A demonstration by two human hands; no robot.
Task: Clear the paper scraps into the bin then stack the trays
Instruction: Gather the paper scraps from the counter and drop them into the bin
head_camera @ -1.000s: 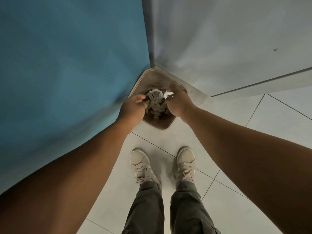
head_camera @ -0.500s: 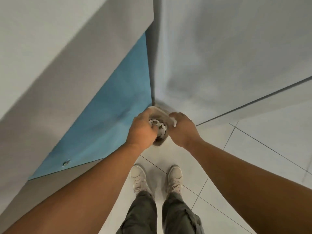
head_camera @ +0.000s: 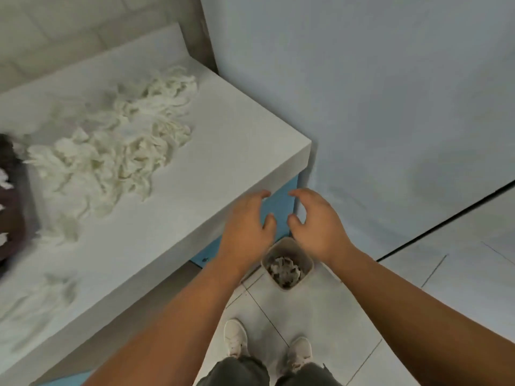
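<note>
A small beige bin (head_camera: 306, 259) stands on the floor in the corner beside the table, with crumpled paper scraps (head_camera: 284, 270) inside it. My left hand (head_camera: 246, 227) and my right hand (head_camera: 317, 224) hover just above the bin, fingers spread and curled, both empty. A large heap of white paper scraps (head_camera: 117, 151) lies on the white table (head_camera: 223, 151), to the upper left of my hands. More blurred scraps (head_camera: 47, 291) lie near the table's front left. At the left edge a dark tray (head_camera: 9, 207) shows only in part.
A pale wall (head_camera: 376, 107) rises right behind the bin and to the right of the table. The table's side panel (head_camera: 281, 199) is blue. My two white shoes (head_camera: 235, 337) stand on the tiled floor just in front of the bin.
Both hands let go of the scraps over the bin and rose, fingers now spread. My view lifted from the bin and floor, and the tabletop with its scrap heap came into sight.
</note>
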